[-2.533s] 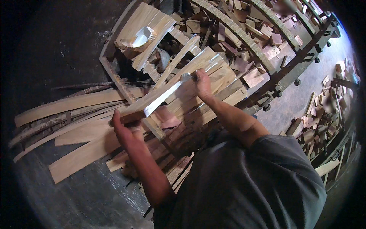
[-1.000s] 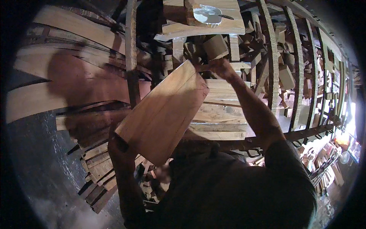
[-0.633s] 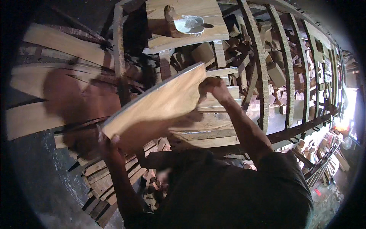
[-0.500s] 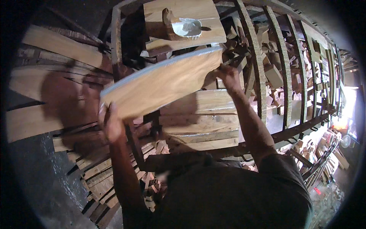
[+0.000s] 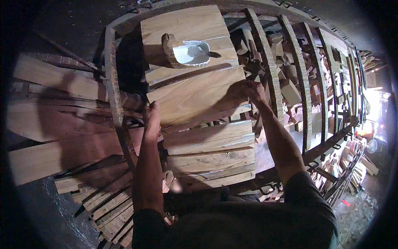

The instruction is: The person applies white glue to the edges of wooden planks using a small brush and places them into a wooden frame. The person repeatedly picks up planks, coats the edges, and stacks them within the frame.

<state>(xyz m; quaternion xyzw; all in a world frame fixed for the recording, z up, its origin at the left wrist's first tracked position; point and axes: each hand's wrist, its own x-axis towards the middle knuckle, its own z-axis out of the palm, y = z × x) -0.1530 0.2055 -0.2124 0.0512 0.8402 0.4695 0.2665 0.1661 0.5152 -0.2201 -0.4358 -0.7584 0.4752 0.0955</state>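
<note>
A wide light-brown wooden board (image 5: pixel 195 94) lies flat on a stack of similar boards (image 5: pixel 211 153) inside a metal-framed cart. My left hand (image 5: pixel 151 118) grips the board's left end. My right hand (image 5: pixel 252 90) holds its right end. Just beyond it, on a further board (image 5: pixel 182 29), rests a curved wooden piece with a white bowl-like hollow (image 5: pixel 188 53).
The cart's metal frame (image 5: pixel 112 83) curves along the left and far sides, with ribs (image 5: pixel 265 54) across the right. Small wood offcuts (image 5: pixel 290 91) fill the cart's right part. Long planks (image 5: pixel 54 120) and thin slats (image 5: pixel 103 203) lie on the floor at left.
The board was held up tilted between both hands; now it lies flat on the stack in the cart, with both hands still on its ends.
</note>
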